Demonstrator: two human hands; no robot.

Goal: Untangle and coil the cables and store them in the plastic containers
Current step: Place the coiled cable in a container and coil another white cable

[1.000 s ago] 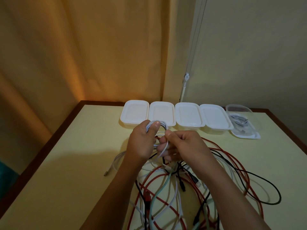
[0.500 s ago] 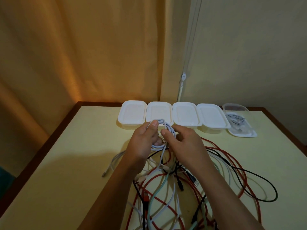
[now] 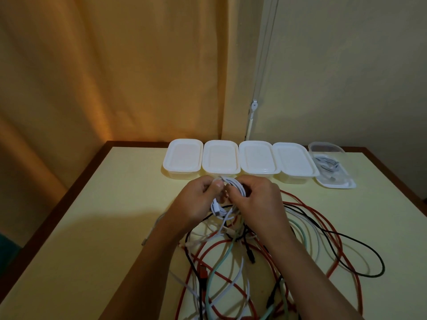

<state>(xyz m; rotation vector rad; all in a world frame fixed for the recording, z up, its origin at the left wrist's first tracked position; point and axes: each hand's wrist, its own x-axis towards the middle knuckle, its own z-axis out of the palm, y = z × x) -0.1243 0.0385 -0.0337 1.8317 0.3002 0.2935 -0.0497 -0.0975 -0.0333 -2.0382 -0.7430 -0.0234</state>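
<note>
Fingers (image 3: 216, 186) of both hands are closed narrowly around a coil of white cable (image 3: 233, 184), held just above the table (image 3: 97, 227) in front of the row of lidded containers (image 3: 220, 159). The left hand (image 3: 196, 202) pinches the loops with thumb on top; the right hand (image 3: 256, 199) curls over the far side of the bundle. Compared with a second ago the coil looks fuller and less loose tail trails down, so the winding of this cable seems nearly done and a container would be needed soon, though the four white ones are shut. The coil stands roughly on edge, its long axis running from upper right to lower left between the hands, with a plug end (image 3: 216, 208) pointing down toward the tangle (image 3: 231, 273) of red, black, green and white cables. An open clear container (image 3: 346, 181) at far right already holds a coil.
</note>
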